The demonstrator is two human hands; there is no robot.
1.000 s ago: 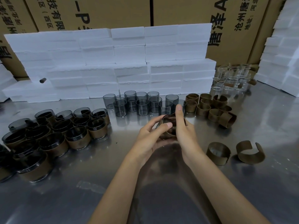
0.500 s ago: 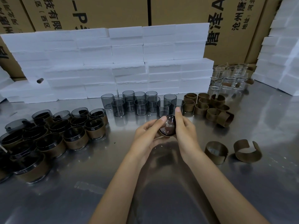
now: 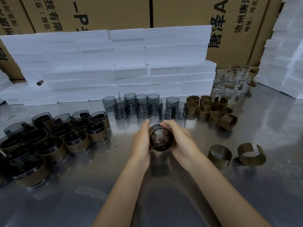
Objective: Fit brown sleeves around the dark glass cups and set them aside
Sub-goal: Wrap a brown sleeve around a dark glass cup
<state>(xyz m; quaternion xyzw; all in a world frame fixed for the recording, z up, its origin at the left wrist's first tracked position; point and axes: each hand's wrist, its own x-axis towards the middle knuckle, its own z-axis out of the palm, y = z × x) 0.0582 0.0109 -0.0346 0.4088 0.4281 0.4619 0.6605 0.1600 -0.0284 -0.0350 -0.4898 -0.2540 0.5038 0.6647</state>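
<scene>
A dark glass cup lies tilted between my two hands, its mouth facing me, above the steel table. My left hand grips its left side and my right hand wraps its right side. Whether a sleeve is round it is hidden by my fingers. Bare dark cups stand in a cluster just behind my hands. Brown sleeves are piled to their right. Two more loose sleeves, one and another, lie to the right of my right hand. Sleeved cups stand grouped at the left.
White foam blocks are stacked along the back, with more at the right. Clear glass beakers stand at the back right. Cardboard boxes rise behind everything. The steel table stretches toward me.
The cup has turned in my hands, its mouth now facing me. My right forefinger, earlier stretched over the cup's top, has come down onto its side.
</scene>
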